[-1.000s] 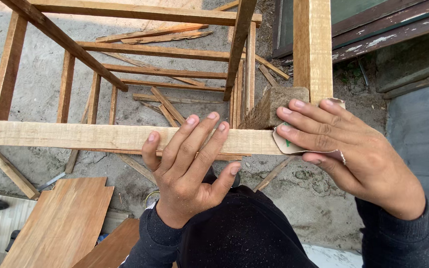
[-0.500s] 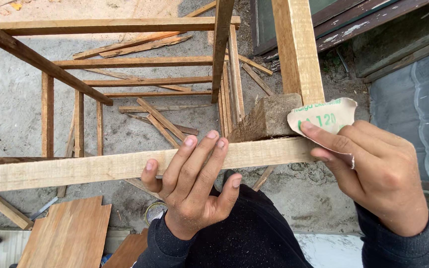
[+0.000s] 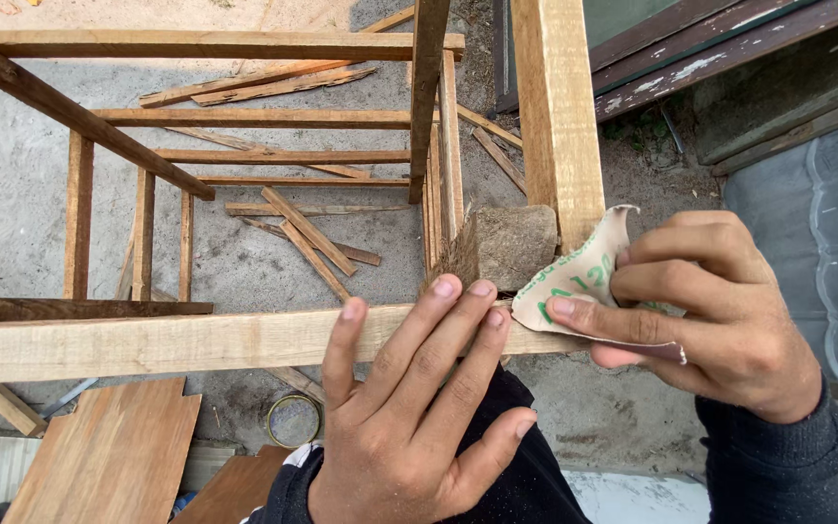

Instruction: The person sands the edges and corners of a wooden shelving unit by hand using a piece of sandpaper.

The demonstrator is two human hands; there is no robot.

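The sandpaper sheet (image 3: 584,277) is pale beige on its back, with green print, creased and curled. The right hand (image 3: 710,311) pinches it, fingers folded round its lower edge, against the near end of a pale wooden rail (image 3: 167,342). The rail's long axis runs left to right, pointing toward the right hand. The left hand (image 3: 409,417) lies open, fingers spread flat on the rail, just beside the sheet.

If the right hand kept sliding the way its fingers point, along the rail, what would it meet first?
Most likely the left hand, whose fingertips rest on the same rail just beyond the sandpaper held by the right hand.
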